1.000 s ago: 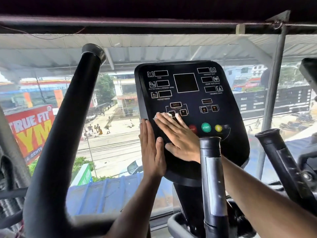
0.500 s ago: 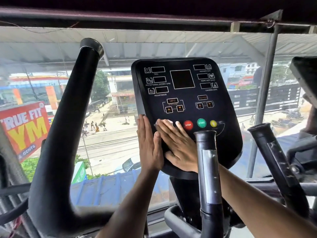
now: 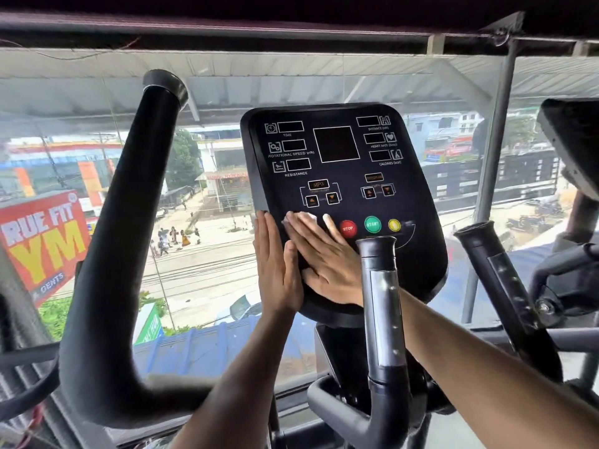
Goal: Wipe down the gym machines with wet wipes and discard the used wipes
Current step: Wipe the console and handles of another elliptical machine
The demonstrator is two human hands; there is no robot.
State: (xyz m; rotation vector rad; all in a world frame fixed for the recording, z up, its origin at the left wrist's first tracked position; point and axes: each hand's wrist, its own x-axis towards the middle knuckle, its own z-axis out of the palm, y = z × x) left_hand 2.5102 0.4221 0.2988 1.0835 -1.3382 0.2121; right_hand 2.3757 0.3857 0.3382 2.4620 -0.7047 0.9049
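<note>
Console (image 3: pixel 340 163): glossy black, reads TIME/RESISTANCE/STOP/START | right hand (image 3: pixel 327 257) flat, pressing white wipe (image 3: pixel 308 218) | left hand (image 3: pixel 275 264) flat, steadying the edge

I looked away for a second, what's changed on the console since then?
The right hand, pressing the wet wipe flat, slid down the console from the arrow buttons to beside the STOP button. The left hand stayed flat along the console's left edge.

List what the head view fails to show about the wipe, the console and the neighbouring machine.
- Wet wipe: mostly under the right hand; its size and dirtiness are hidden.
- Console: lower left hidden by both hands, left hand on its edge.
- Neighbouring machine: cut off by the right edge.
- Small button labels: blurred.
</note>
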